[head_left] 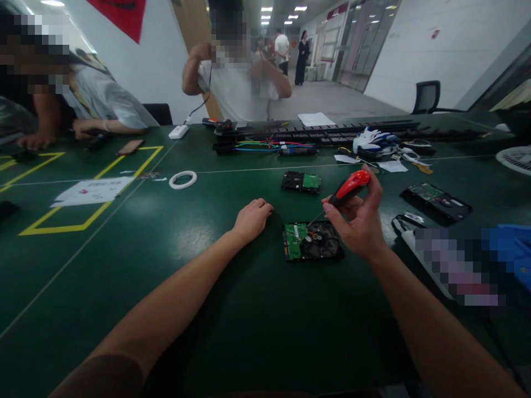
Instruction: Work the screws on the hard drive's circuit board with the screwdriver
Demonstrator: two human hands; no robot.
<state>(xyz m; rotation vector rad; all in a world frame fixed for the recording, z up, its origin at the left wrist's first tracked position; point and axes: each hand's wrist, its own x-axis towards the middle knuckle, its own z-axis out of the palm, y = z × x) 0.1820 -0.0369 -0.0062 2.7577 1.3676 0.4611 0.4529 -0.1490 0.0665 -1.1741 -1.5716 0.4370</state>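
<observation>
My right hand is closed around the handle of a red-and-black screwdriver, which is tilted. Its thin shaft slants down to the left, and the tip meets a hard drive around the edge of its green circuit board. The drive lies flat on the table with its board side up. Left of it, my left hand rests on the tabletop, apart from the drive. Its fingers are curled together and their undersides are hidden, so I cannot see whether anything is in them. Beyond sits a second hard drive.
On the green table, a third hard drive lies at right, near a white power strip. A white ring lies left. Cables, gloves and papers line the back. Other people are at the far and left sides.
</observation>
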